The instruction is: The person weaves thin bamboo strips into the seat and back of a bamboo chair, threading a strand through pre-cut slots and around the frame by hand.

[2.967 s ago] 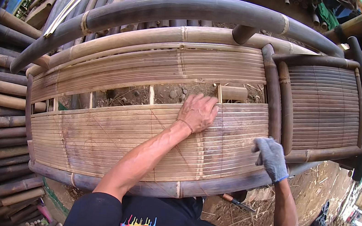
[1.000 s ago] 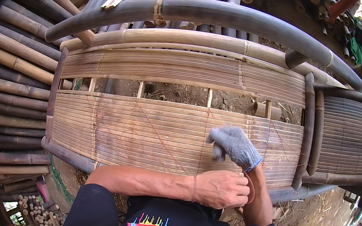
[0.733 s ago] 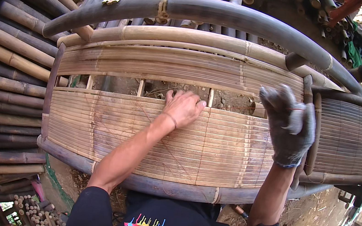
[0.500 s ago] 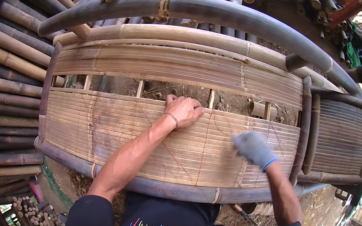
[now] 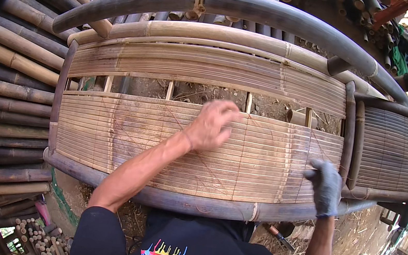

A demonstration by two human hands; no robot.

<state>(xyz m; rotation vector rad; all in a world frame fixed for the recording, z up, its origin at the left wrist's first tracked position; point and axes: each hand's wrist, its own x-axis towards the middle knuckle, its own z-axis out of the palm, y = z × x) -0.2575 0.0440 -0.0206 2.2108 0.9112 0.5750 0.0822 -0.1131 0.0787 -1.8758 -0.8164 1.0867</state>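
Below our hands we see bare dirt with a tool (image 5: 280, 236) lying just under the bench's front rail (image 5: 193, 203). The slatted seat (image 5: 124, 137) spreads under both hands. Our bare left hand (image 5: 210, 125) rests on the seat's far edge, fingers curled loosely, gripping nothing we can make out. Our gloved right hand (image 5: 325, 186), near the seat's right end, is closed; whether it holds anything we cannot tell. Beyond stand the backrest (image 5: 212, 68) and stacked bamboo poles (image 5: 12, 64).
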